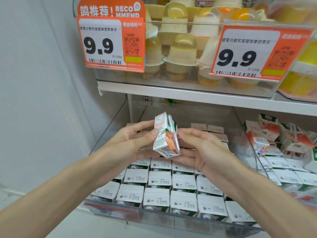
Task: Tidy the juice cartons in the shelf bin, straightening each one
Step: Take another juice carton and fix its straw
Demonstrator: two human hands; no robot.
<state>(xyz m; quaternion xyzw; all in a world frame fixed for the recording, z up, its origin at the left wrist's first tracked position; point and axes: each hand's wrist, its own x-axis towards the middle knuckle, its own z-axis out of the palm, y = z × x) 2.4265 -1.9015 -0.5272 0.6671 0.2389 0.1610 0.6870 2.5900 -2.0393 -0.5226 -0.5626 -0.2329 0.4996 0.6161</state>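
Left tag (109, 43): orange price card, clipped to the upper shelf (171, 93) bin of jelly cups (181, 48).
Left hand (135, 140): holds the carton, thumb on its near face, fingers wrapped behind.
Carton (165, 134): one juice box, lifted clear above the bin, between both hands; tilted, top leaning left, fruit print facing right.
Right hand (197, 148): holds the carton's right edge with the thumb, fingers lying under its bottom corner.
Rows (183, 182): packed cartons standing upright, date-stamped tops up, in even lines across the front and middle of the bin.
Bin (171, 219): clear plastic, on the lower shelf; its back part is lower and partly hidden by the hands.
Right bin (283, 140): neighbouring stock, several cartons lying askew on top.
Right tag (257, 52): second orange price card.
Step in hand: judged mid-straightening; one carton taken up and being turned to match the rows.
Next move calls for: squaring the carton upright, top up, then lowering it into a free slot at the back without knocking its neighbours. Which slot is free cannot be told.
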